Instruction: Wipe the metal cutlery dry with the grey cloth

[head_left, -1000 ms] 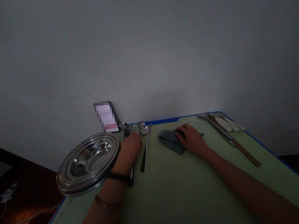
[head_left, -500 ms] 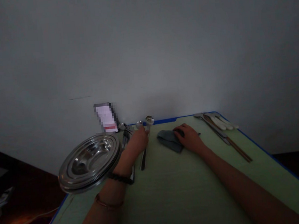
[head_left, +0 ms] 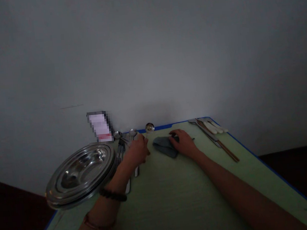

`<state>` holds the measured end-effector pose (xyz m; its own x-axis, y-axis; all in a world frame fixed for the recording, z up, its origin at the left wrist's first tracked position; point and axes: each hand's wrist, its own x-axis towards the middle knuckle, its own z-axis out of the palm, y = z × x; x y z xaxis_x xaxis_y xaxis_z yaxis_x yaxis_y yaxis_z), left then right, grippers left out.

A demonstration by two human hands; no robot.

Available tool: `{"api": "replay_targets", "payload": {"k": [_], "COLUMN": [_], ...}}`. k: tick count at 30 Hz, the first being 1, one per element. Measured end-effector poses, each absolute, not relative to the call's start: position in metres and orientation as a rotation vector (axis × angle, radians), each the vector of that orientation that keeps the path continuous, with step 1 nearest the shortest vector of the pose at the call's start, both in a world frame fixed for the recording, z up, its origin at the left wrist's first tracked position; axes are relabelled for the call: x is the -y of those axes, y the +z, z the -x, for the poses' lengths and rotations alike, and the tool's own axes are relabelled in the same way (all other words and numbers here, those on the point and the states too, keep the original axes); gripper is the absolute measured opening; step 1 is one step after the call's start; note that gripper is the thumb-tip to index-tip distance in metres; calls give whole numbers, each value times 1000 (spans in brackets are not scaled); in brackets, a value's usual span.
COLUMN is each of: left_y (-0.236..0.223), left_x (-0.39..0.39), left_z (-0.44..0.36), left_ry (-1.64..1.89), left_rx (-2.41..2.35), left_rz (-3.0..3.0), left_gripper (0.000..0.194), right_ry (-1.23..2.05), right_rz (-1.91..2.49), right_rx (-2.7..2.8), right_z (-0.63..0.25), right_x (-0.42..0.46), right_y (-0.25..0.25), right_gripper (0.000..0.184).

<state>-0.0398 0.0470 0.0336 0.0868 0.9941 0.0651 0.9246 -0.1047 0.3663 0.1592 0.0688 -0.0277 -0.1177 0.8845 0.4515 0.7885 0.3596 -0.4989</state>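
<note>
My left hand (head_left: 138, 150) is closed around a metal spoon (head_left: 149, 127), its round bowl pointing up and away from me. Beneath and beside that hand lie several pieces of metal cutlery: another spoon (head_left: 133, 132), a fork (head_left: 120, 150) and handles partly hidden by my wrist. My right hand (head_left: 184, 142) rests on a folded grey-blue cloth (head_left: 165, 147), thumb and fingers curled over its right end. A thin dark tip (head_left: 193, 139) sticks out past the right hand; the rest of it is hidden.
Stacked metal plates (head_left: 80, 175) stand at the left edge of the green table (head_left: 177, 199). Behind them a phone (head_left: 100, 126) leans against the wall. Wooden chopsticks (head_left: 229, 151), a knife (head_left: 211, 136) and white-handled cutlery (head_left: 215, 126) lie at the right.
My left hand has taken a spoon from the cutlery and moved it slightly right, away from the others. My right hand stays at the cloth, its fingers a little more raised. The view has shifted.
</note>
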Motion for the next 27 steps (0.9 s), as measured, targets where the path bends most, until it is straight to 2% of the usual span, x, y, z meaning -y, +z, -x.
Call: {"api": "replay_targets", "payload": {"k": [2, 6, 7, 12, 15, 23, 27], "left_y": [25, 3, -2, -11, -10, -14, -15], "left_x": [-42, -29, -27, -24, -24, -27, -28], "left_z": [32, 22, 21, 19, 17, 18, 19], "left_ry": [573, 783, 817, 1064, 1058, 1045, 1019], "left_rx": [-1814, -1681, -1655, -1411, -1362, -1199, -1171], "left_rz": [-2038, -1868, -1842, -1601, -1559, -1346, -1188], "left_gripper": [23, 23, 24, 28, 28, 28, 29], "right_ry": [183, 94, 68, -34, -35, 572, 841], "right_rz": [1418, 1380, 1390, 1528, 1547, 1385, 1170], "right_rx": [2043, 2257, 2257, 2138, 2069, 1477, 1240], "right_z": [-162, -170, -171, -168, -164, -177, -189], "right_x": [-62, -43, -40, -50, -67, -87, -93], "right_y": [-27, -29, -30, -31, -30, -26, -30], "right_gripper": [30, 58, 60, 34, 32, 46, 37]}}
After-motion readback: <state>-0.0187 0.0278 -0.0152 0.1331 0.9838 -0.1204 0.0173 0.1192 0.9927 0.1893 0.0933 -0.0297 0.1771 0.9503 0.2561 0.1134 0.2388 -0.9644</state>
